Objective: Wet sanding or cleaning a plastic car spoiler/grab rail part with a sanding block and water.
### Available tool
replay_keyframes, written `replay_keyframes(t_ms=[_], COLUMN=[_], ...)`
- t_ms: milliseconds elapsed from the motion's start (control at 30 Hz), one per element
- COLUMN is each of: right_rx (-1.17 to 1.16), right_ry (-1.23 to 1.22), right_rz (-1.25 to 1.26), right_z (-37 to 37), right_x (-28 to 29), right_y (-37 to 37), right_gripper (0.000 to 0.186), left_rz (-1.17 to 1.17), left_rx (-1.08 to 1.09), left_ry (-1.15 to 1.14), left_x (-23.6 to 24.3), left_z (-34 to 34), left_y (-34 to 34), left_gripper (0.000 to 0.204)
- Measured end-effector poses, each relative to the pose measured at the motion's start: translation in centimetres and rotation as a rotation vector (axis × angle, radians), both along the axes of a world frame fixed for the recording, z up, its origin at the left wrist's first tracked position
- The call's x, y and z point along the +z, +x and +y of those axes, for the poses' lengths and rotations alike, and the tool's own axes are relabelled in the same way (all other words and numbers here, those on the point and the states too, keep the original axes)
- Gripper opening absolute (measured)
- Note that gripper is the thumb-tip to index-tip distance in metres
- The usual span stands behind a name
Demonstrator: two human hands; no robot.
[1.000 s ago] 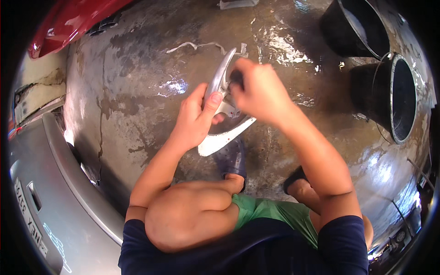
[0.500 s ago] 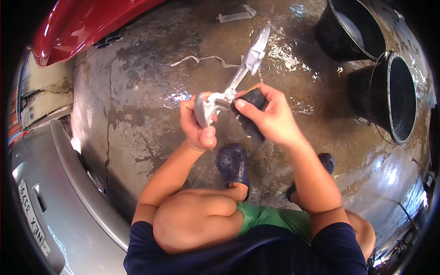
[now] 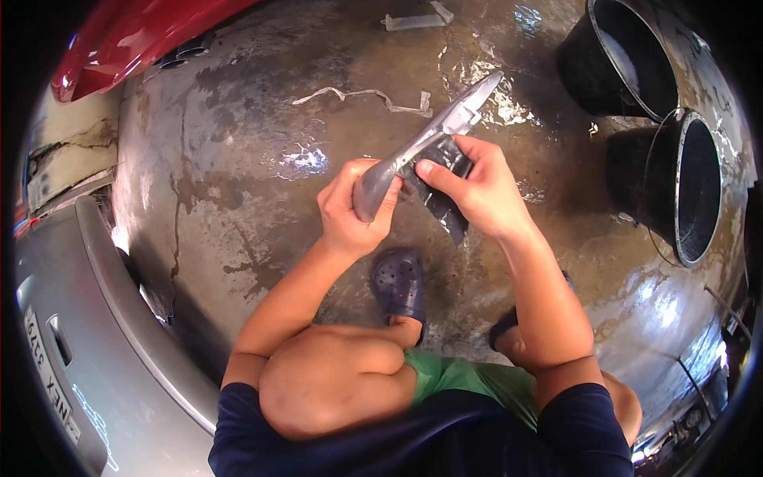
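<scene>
A long grey plastic trim part [image 3: 375, 189], curved and narrow, slants up to the right away from me. My left hand [image 3: 346, 211] grips its wide lower end, fingers behind and thumb on the near side. Pinched in my right hand [image 3: 486, 189] is a black sheet of sandpaper [image 3: 447, 213], its loose end hanging down with shiny wet patches. The sandpaper's upper edge lies against the middle of the part. My right fingertips are partly hidden behind the sheet.
Two black buckets [image 3: 682, 191] are at the right, the farther bucket [image 3: 580, 71] holding something pale. Wet concrete floor [image 3: 262, 215] carries tape strips [image 3: 362, 100]. A silver car panel [image 3: 135, 342] is at left, a red body panel [image 3: 135, 44] at upper left.
The part has turned in my left hand, its smooth outer side now facing me and its far end lower and further right. My left thumb moved up onto it; the sandpaper moved against its middle.
</scene>
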State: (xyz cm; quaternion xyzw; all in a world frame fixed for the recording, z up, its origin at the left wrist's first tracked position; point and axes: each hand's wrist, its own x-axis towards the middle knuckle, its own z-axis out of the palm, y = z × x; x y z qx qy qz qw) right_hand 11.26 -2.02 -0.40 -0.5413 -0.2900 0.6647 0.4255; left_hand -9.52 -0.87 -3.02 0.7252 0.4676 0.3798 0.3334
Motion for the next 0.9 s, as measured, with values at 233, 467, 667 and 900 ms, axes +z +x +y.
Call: replay_keyframes(t_ms=[233,467,667,900], right_rx=[0.127,0.121,-0.205,-0.1], right_ry=[0.115,0.092,-0.035,0.061], right_rz=[0.091,0.115,0.17,0.257], right_z=[0.3,-0.3,-1.1,-0.8], right_x=[-2.0,-1.8,-6.3,-2.9], right_y=[2.8,3.9,4.5,3.0], right_gripper=[0.021,0.017,0.018,0.024], left_rz=[0.104,0.132,0.189,0.201], left_rx=[-0.088,-0.175,-0.192,-0.133], left_ry=[-0.007,0.008,0.016,-0.036], left_x=[0.7,1.3,1.5,2.1], left_z=[1.2,1.5,1.1,1.2], left_y=[1.2,2.4,4.0,4.0], left_gripper=[0.021,0.021,0.02,0.018])
